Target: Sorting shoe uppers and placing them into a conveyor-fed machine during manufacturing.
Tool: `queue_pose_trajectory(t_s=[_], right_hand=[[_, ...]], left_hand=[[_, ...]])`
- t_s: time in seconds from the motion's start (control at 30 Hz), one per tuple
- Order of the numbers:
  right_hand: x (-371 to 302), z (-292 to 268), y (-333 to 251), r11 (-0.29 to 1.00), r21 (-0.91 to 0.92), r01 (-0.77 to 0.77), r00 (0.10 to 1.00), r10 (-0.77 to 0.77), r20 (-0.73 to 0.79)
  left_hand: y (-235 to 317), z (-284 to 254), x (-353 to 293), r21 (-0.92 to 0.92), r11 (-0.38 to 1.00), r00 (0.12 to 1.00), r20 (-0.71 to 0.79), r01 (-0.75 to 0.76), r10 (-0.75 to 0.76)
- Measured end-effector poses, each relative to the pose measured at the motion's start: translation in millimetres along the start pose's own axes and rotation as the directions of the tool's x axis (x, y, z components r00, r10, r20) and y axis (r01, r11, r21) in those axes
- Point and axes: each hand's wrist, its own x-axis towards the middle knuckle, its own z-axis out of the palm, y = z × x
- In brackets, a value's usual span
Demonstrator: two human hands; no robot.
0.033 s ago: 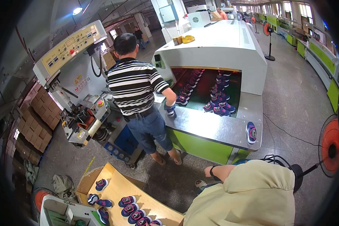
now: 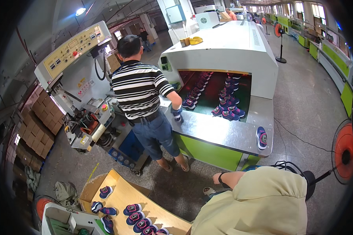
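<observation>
Spotting only a few fingertips of the left hand (image 2: 158, 233) at the very bottom of the view, right by the lower end of a row of shoes (image 2: 135, 217) on the desk (image 2: 123, 192). Can't tell if clamped on a shoe or just touching, thanks to the frame cutoff. Would put the rest of the row up and to the left of those fingers, strung out near the desk's long right edge, long axes lying roughly crosswise to the row. Finding the right hand (image 2: 216, 178) well past that edge, with a black band (image 2: 220, 179) at the wrist; can't make out whether curled or spread. Makes the left hand the nearer one, easily.

Digging the materials, btw: navy, fabric-looking uppers, hot pink trim, pale soles, rounded toes. All on a smooth, tan, wood-look desk with a bowed edge (maybe just fisheye). Also seeing four more shoes (image 2: 106, 192) toward the desk's left edge. Across the aisle, got a boxy white machine (image 2: 219, 43) with a shiny metal ledge (image 2: 223, 131) and a lone shoe (image 2: 261, 138) near the ledge's right corner.
</observation>
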Motion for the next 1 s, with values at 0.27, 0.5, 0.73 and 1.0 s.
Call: queue_pose_trajectory(t_s=[0.27, 0.5, 0.73, 1.0], right_hand=[[-4, -5, 0, 0.999, 0.034, -0.016, 1.0, 0.015, 0.019], [0, -2, 1, 0.999, 0.045, -0.017, 0.999, 0.016, 0.033], [-3, -1, 5, 0.999, 0.047, -0.013, 1.0, 0.011, 0.024], [-17, -5, 4, 0.998, 0.01, 0.061, 0.995, -0.062, 0.081]], left_hand=[[2, 4, 0, 0.017, 1.0, 1.0, -0.023, 0.002, -0.001], [-1, 5, 1, 0.083, 0.995, 0.996, -0.063, -0.062, 0.067], [4, 3, 2, 0.038, 0.999, 0.999, 0.028, -0.022, 0.021], [-1, -10, -1, -0.1, 0.99, 0.99, 0.118, 0.095, -0.083]])
